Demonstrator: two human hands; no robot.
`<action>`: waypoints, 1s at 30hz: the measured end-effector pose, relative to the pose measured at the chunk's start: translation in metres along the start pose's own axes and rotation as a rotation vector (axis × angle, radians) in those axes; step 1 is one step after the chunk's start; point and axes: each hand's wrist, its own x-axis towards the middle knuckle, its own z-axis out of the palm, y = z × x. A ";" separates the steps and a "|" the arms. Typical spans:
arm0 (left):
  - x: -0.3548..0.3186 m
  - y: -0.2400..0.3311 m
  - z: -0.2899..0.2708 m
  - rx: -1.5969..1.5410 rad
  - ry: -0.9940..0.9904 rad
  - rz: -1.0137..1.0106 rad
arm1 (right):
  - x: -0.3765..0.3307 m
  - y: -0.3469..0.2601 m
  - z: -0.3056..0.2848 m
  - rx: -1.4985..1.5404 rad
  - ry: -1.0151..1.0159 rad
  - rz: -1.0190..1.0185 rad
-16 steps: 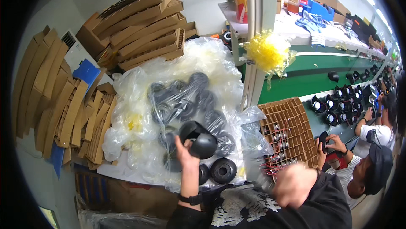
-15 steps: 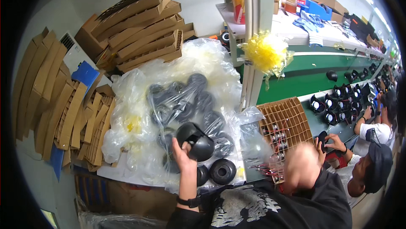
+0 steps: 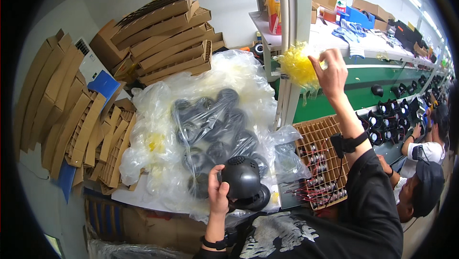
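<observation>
My left hand grips a round black plastic housing by its left side. The housing's domed face, with small holes near its top, is turned up. Just beneath it lies another black round part, partly covered. My right hand is raised at the right edge of a clump of yellow film strips stuck to a grey post. Its fingers are curled, the thumb against the clump. Whatever they pinch is too small to make out.
Several black housings lie under clear plastic bags on the table. A divided cardboard tray holds wired parts at right. Stacked cardboard dividers stand behind and at left. Co-workers sit along the green conveyor bench at right.
My right hand, blurred low beside the cardboard tray before, has risen to the yellow clump. My left hand has turned the housing dome up and moved it slightly right and down.
</observation>
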 end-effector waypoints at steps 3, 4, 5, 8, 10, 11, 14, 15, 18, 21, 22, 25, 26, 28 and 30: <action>-0.007 0.003 -0.001 -0.040 -0.090 0.020 | 0.006 -0.006 -0.019 -0.002 -0.021 0.131; -0.010 0.005 -0.002 -0.039 -0.088 0.018 | 0.006 -0.013 -0.028 0.018 -0.024 0.127; -0.012 0.008 -0.003 -0.071 -0.142 -0.044 | 0.004 -0.026 -0.038 0.306 -0.103 0.078; -0.016 0.012 -0.001 -0.117 -0.245 -0.188 | -0.016 -0.087 -0.075 1.170 -0.888 -0.154; -0.014 0.016 0.013 -0.214 -0.334 -0.380 | -0.052 -0.121 -0.084 1.466 -1.222 -0.247; -0.014 0.012 0.019 -0.187 -0.375 -0.354 | -0.073 -0.129 -0.086 1.636 -1.305 -0.206; -0.010 0.004 0.020 -0.226 -0.429 -0.479 | -0.106 -0.122 -0.092 1.527 -1.386 -0.011; -0.009 -0.001 0.024 -0.232 -0.387 -0.485 | -0.118 -0.118 -0.093 1.529 -1.386 -0.003; -0.012 -0.011 0.016 -0.274 -0.415 -0.648 | -0.161 -0.105 -0.099 1.517 -1.451 0.384; -0.016 -0.033 0.014 -0.506 -0.382 -0.562 | -0.220 -0.095 -0.109 1.650 -0.974 1.170; -0.017 -0.037 0.012 -0.535 -0.381 -0.528 | -0.229 -0.097 -0.112 1.798 -0.756 1.604; -0.019 -0.044 0.022 -0.340 -0.359 -0.511 | -0.243 -0.098 -0.108 1.863 -0.183 2.097; -0.021 -0.043 0.034 -0.332 -0.305 -0.537 | -0.247 -0.098 -0.104 1.830 -0.089 2.134; -0.026 -0.048 0.047 0.039 -0.344 -0.498 | -0.245 -0.095 -0.095 1.699 -0.022 2.081; -0.032 -0.051 0.062 0.335 -0.419 -0.304 | -0.226 -0.084 -0.082 1.600 0.209 1.953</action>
